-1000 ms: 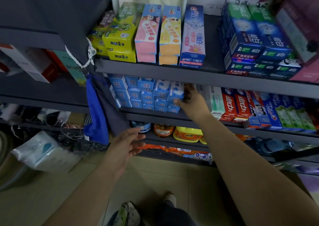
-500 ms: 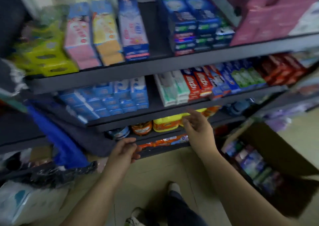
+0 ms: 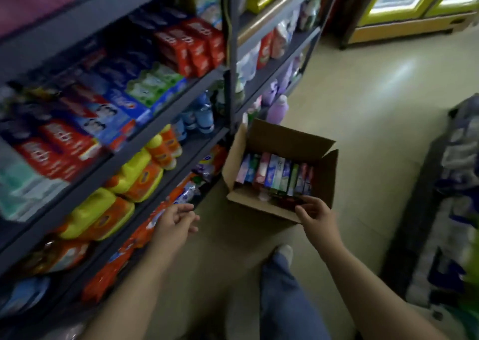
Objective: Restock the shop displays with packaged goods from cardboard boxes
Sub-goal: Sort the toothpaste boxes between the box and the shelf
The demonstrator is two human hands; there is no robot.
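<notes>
Down by the open carton, both hands near the stock

Leftward, a dark metal shelving rack filled most of the view, its tiers slanting down toward an upright post. Blurred red and blue toothpaste cartons crowded the middle tier. Yellow jugs with orange labels stood on the tier below, and orange packets lay along the lowest one. A pale tiled floor spread to the right, with a yellow-framed cabinet at the far end and a dark stack of wrapped packs along the right edge.

On the floor, just beside the foot of the rack, sat the cardboard box with its flaps standing open. A row of narrow packaged goods stood on end inside it, packed side by side against the far wall; something dark red lay in the near part, too blurred to make out. A leg in blue denim and a pale shoe pointed toward the box.

Nearest the viewer, the right hand reached over the box's near flap, fingers curled at the dark contents; whether it gripped anything could not be told. The left hand hovered in front of the lowest tier beside the orange packets, fingers loosely spread, holding nothing.
</notes>
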